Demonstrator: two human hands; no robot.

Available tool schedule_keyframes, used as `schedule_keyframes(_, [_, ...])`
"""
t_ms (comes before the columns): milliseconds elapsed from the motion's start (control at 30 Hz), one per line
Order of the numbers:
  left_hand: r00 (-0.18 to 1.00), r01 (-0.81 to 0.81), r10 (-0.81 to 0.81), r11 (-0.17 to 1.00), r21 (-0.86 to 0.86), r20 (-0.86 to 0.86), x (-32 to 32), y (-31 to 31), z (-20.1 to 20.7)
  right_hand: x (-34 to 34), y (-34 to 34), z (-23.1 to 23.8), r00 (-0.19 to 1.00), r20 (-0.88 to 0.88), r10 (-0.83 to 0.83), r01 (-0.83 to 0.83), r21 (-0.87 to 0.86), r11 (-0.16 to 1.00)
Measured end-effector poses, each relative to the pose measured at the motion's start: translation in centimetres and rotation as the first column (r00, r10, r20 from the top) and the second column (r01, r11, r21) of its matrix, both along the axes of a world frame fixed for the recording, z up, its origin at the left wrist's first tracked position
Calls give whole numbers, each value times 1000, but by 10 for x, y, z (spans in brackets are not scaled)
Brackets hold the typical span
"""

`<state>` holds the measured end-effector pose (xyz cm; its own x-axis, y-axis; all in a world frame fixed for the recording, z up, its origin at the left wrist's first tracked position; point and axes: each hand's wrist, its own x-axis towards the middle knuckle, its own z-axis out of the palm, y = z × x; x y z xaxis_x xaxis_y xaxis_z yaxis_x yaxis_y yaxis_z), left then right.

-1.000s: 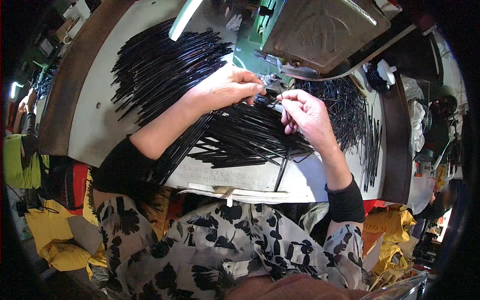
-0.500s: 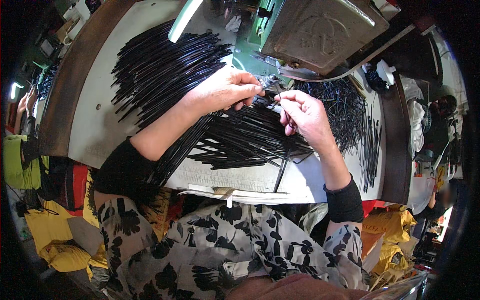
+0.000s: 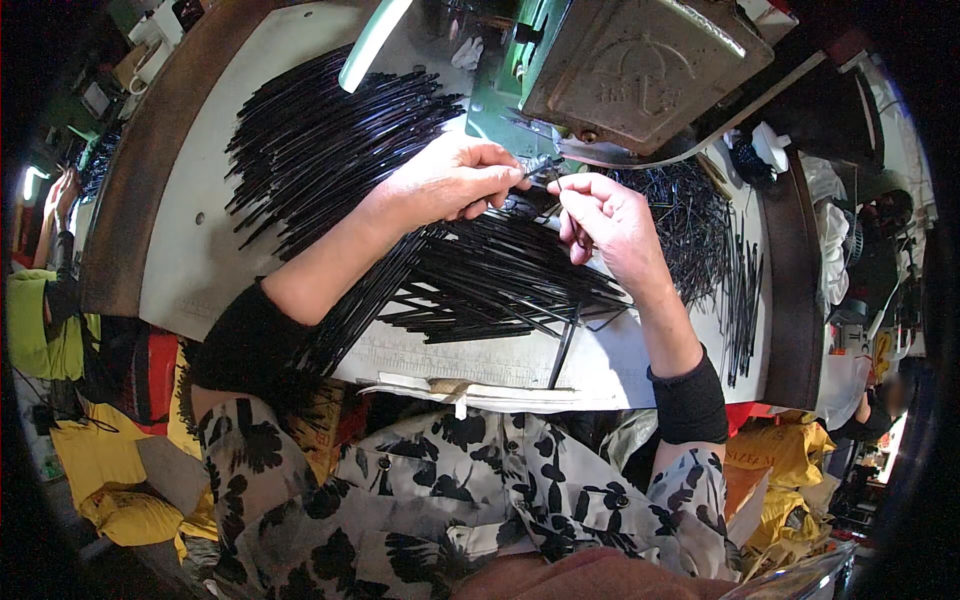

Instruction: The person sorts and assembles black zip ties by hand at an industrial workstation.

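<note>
My left hand [image 3: 455, 182] is closed, thumb and fingers pinching a thin black strip [image 3: 537, 171] beside the green machine's working point. Just to its right my right hand [image 3: 615, 225] is closed too, thumb and forefinger pinched at a thin dark strip end; its other fingers curl inward. The fingertips of both hands are a short gap apart. Beneath them lies a loose pile of thin black strips [image 3: 480, 285]. A larger, neatly aligned bundle of black strips [image 3: 325, 135] lies left of my left hand. The small metal parts between my hands are hard to make out.
The green machine [image 3: 495, 110] with a grey metal cover [image 3: 650, 75] stands at the far side. A bright lamp tube [image 3: 375, 42] hangs left of it. A tangled black heap [image 3: 685, 225] lies right. The white tabletop [image 3: 175, 250] has a brown rim [image 3: 125, 215]. Yellow bags [image 3: 130, 505] lie below.
My right fingertips have shifted slightly left, toward the left hand. The left hand keeps its pinch and has barely moved; the black piles look the same.
</note>
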<state>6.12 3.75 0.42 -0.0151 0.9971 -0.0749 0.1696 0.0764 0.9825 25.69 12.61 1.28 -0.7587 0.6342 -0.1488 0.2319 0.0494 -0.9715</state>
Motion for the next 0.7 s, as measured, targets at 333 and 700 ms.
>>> schedule_keyframes(333, [1000, -6, 6, 1000, 15, -9, -2, 2, 1, 0, 3, -3, 1000, -25, -3, 2, -31, 1000])
schedule_keyframes(700, [999, -3, 5, 999, 32, -44, -6, 6, -1, -2, 6, -4, 1000, -5, -18, 18, -58, 998])
